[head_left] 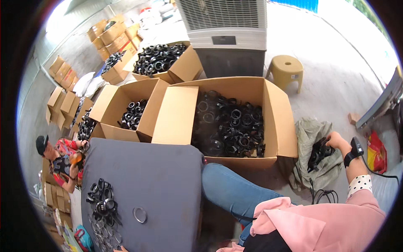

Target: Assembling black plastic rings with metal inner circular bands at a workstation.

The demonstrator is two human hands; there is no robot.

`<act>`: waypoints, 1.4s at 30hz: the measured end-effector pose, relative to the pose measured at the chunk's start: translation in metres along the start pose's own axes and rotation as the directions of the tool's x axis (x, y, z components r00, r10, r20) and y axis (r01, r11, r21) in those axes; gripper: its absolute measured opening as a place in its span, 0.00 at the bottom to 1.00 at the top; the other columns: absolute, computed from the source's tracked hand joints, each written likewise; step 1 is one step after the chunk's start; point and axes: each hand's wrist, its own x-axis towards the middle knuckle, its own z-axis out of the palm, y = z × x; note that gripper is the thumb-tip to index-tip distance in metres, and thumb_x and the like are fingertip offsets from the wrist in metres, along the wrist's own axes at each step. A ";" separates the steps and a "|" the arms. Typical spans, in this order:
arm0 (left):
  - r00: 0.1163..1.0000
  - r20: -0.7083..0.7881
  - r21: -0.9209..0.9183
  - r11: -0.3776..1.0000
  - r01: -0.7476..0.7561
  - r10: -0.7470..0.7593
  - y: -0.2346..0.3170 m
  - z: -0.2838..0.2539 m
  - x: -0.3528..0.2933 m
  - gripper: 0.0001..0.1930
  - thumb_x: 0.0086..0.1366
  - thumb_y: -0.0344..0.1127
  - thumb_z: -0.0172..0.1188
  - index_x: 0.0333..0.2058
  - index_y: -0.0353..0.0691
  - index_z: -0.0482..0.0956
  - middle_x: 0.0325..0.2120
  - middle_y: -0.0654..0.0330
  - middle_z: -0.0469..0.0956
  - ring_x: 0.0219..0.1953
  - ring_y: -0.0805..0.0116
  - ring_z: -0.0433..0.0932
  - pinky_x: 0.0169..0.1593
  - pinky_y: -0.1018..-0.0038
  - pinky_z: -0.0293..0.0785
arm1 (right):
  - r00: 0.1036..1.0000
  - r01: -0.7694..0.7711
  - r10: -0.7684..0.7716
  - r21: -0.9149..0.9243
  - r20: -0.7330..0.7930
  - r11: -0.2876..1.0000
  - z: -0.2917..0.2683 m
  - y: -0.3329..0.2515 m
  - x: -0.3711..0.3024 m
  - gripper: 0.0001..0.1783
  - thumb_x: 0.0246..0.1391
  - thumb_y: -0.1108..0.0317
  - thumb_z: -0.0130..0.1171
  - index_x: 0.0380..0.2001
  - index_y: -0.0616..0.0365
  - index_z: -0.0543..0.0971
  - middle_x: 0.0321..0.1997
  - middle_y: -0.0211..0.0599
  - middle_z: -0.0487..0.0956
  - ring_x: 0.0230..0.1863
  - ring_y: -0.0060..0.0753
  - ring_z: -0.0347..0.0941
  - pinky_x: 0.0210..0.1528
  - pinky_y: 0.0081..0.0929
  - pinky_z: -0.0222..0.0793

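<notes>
My right hand [334, 140] reaches out to the right, over an open grey-green woven sack [305, 130]. Its fingers are bent and closed at the top of a dark cluster of black plastic parts [319, 154]; the exact shape of what they grip is unclear. Of my left hand [121, 249] only a bit shows at the bottom edge, beside the grey cloth-covered table [159, 176]. Near it on the cloth lie a pile of black ring-shaped parts [103, 203] and several clear or silvery rings [103, 231]. A single silvery ring [140, 214] lies apart from them.
A large open carton [235, 163] of black rings stands beyond my leg, with another carton [119, 132] to its left. Behind are an air cooler [231, 63] and a tan stool [287, 65]. A co-worker [63, 159] is at the table's far left. Cables [325, 194] lie by the sack.
</notes>
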 end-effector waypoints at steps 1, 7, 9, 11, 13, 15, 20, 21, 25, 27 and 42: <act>1.000 -0.005 0.014 1.000 -0.006 0.006 0.007 -0.012 -0.008 0.34 0.61 0.49 0.62 0.60 0.34 0.64 0.50 0.36 0.71 0.52 0.37 0.71 0.54 0.47 0.68 | 1.000 -0.004 0.004 0.003 0.015 1.000 0.018 0.010 0.004 0.27 0.33 0.64 0.74 0.41 0.65 0.82 0.41 0.54 0.81 0.45 0.52 0.78 0.49 0.38 0.74; 0.989 -0.028 0.069 0.988 -0.140 0.142 0.046 -0.031 -0.018 0.37 0.59 0.58 0.62 0.58 0.38 0.65 0.58 0.36 0.60 0.57 0.35 0.64 0.54 0.44 0.67 | 0.976 -0.153 0.153 0.007 -0.156 0.988 0.133 0.061 0.040 0.28 0.34 0.67 0.71 0.44 0.63 0.79 0.45 0.53 0.80 0.50 0.53 0.76 0.53 0.38 0.72; 0.955 -0.063 0.118 0.952 -0.281 0.290 0.058 -0.034 -0.019 0.37 0.59 0.57 0.63 0.58 0.38 0.64 0.59 0.36 0.59 0.58 0.33 0.62 0.55 0.44 0.66 | 0.987 -0.068 0.074 0.048 -0.143 0.997 0.148 0.048 0.037 0.23 0.35 0.68 0.69 0.40 0.62 0.80 0.44 0.54 0.80 0.50 0.55 0.75 0.54 0.40 0.71; 0.887 -0.201 0.217 0.902 -0.373 0.415 0.067 -0.035 -0.023 0.34 0.58 0.51 0.66 0.56 0.35 0.67 0.57 0.37 0.64 0.56 0.39 0.67 0.56 0.49 0.68 | 0.958 -0.045 0.041 -0.008 -0.284 0.999 0.146 0.037 0.053 0.15 0.41 0.70 0.64 0.35 0.63 0.80 0.39 0.55 0.79 0.48 0.58 0.74 0.51 0.43 0.70; 0.859 -0.229 0.037 0.885 -0.463 0.459 0.075 -0.039 -0.013 0.31 0.59 0.37 0.63 0.59 0.34 0.63 0.62 0.38 0.55 0.65 0.40 0.55 0.66 0.52 0.53 | 0.891 -0.016 0.030 0.035 -0.453 0.999 0.107 -0.006 0.062 0.10 0.47 0.73 0.56 0.35 0.62 0.79 0.38 0.54 0.78 0.42 0.59 0.74 0.48 0.46 0.69; 0.857 -0.201 -0.057 0.867 -0.494 0.475 0.117 -0.056 -0.024 0.30 0.59 0.32 0.62 0.59 0.35 0.63 0.64 0.39 0.52 0.66 0.41 0.52 0.67 0.53 0.50 | 0.727 0.300 -0.155 0.107 -0.669 0.948 0.067 -0.030 0.085 0.07 0.50 0.75 0.52 0.30 0.64 0.79 0.34 0.52 0.78 0.38 0.57 0.74 0.44 0.44 0.69; 0.767 -0.236 -0.377 0.671 -0.639 0.597 0.223 -0.090 -0.066 0.28 0.59 0.30 0.61 0.58 0.34 0.64 0.63 0.41 0.54 0.66 0.43 0.54 0.67 0.55 0.51 | 0.645 0.722 -0.430 0.320 -0.632 0.614 -0.010 -0.225 0.096 0.10 0.49 0.73 0.53 0.34 0.64 0.79 0.35 0.50 0.79 0.38 0.48 0.78 0.41 0.34 0.74; 0.735 -0.231 -0.404 0.625 -0.668 0.637 0.243 -0.087 -0.074 0.27 0.60 0.30 0.60 0.58 0.35 0.64 0.63 0.43 0.54 0.65 0.46 0.57 0.65 0.56 0.57 | 0.661 0.734 -0.493 0.348 -0.566 0.584 -0.003 -0.254 0.112 0.12 0.48 0.72 0.55 0.36 0.64 0.79 0.36 0.49 0.80 0.40 0.49 0.78 0.46 0.35 0.74; 0.696 -0.032 -0.799 0.399 -0.449 0.718 0.366 -0.114 -0.161 0.26 0.59 0.29 0.59 0.57 0.39 0.65 0.64 0.50 0.53 0.64 0.53 0.59 0.59 0.58 0.68 | 0.597 0.800 -0.752 0.135 -0.278 0.585 0.047 -0.358 0.175 0.29 0.48 0.61 0.62 0.53 0.64 0.71 0.50 0.56 0.73 0.56 0.54 0.68 0.60 0.41 0.64; 0.594 0.009 -0.809 0.355 -0.469 0.805 0.417 -0.123 -0.192 0.27 0.57 0.28 0.61 0.56 0.38 0.66 0.64 0.50 0.54 0.63 0.53 0.61 0.59 0.59 0.68 | 0.742 0.670 -0.656 0.131 -0.138 0.731 0.077 -0.393 0.206 0.34 0.50 0.54 0.63 0.56 0.63 0.69 0.53 0.56 0.72 0.58 0.58 0.66 0.61 0.45 0.63; 0.127 0.752 -0.497 0.684 -0.534 0.647 0.711 0.019 -0.246 0.46 0.59 0.61 0.58 0.59 0.21 0.60 0.55 0.33 0.69 0.60 0.44 0.68 0.61 0.63 0.65 | 0.994 0.021 -0.054 0.319 0.096 0.947 0.181 -0.370 0.378 0.52 0.46 0.35 0.59 0.61 0.69 0.63 0.58 0.64 0.71 0.61 0.60 0.66 0.63 0.39 0.62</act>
